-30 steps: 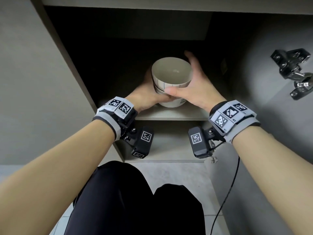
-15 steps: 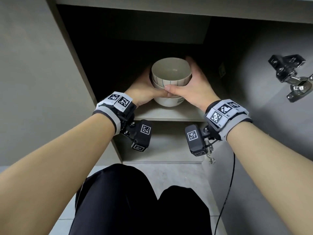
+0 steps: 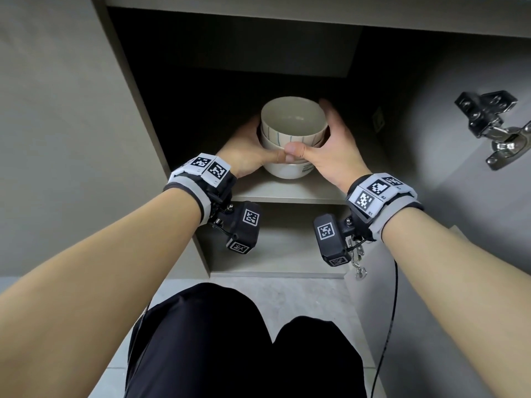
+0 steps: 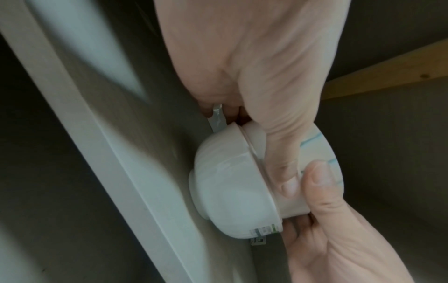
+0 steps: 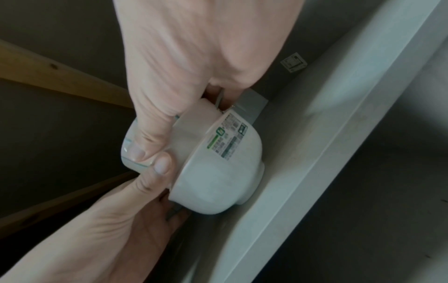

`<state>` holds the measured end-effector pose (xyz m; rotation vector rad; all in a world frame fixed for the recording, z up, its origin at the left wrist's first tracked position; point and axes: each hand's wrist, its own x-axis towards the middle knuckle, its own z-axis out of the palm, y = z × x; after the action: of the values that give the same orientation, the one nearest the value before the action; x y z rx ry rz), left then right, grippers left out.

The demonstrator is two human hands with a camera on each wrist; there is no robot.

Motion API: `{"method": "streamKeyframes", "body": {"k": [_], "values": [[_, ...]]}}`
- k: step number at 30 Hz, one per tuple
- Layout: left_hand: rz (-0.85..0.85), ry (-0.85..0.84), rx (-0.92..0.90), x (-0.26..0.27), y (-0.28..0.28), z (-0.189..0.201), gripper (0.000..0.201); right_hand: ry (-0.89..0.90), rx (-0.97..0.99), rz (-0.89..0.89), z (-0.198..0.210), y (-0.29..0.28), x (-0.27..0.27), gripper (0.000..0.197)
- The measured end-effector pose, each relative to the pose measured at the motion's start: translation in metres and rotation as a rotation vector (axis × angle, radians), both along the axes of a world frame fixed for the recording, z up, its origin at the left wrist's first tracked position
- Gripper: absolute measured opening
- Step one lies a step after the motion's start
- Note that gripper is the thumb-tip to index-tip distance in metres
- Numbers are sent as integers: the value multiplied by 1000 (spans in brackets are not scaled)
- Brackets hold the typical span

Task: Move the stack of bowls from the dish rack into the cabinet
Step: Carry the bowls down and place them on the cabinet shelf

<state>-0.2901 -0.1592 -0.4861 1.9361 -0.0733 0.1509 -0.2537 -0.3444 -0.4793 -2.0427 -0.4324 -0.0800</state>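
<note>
A stack of white bowls (image 3: 293, 130), the top one with thin blue stripes, stands on the cabinet's middle shelf (image 3: 287, 193). My left hand (image 3: 247, 150) grips its left side and my right hand (image 3: 330, 145) its right side. The two thumbs meet at the front. In the left wrist view the stack (image 4: 232, 191) has its foot against the shelf (image 4: 109, 134), with my left hand (image 4: 254, 95) round it. In the right wrist view the bottom bowl (image 5: 213, 172) bears a printed label (image 5: 227, 137), and my right hand (image 5: 194, 67) curls over the stack.
The cabinet's left wall (image 3: 138, 110) and the open door with a metal hinge (image 3: 494, 130) flank the opening. A lower shelf (image 3: 275, 248) lies beneath. The person's legs in black trousers (image 3: 230, 340) are below, and a cable (image 3: 393, 311) hangs from the right wrist.
Both hands have kept their hold on the stack. The right hand's fingers have come down a little behind the bowls, and the stack stands more level on the shelf.
</note>
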Motion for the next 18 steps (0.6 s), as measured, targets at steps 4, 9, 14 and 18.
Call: {"method": "streamKeyframes", "body": {"k": [4, 9, 14, 18], "values": [[-17, -7, 11, 1, 1, 0, 82, -1, 14, -6, -3, 1, -1, 109], [1, -13, 42, 2, -1, 0, 82, -10, -2, -2, -1, 1, 0, 107], [-6, 2, 61, 0, -3, 5, 83, -19, -15, -7, 0, 0, 2, 106], [-13, -3, 61, -1, -3, 8, 83, -21, -18, -2, 2, 2, -3, 110]]}}
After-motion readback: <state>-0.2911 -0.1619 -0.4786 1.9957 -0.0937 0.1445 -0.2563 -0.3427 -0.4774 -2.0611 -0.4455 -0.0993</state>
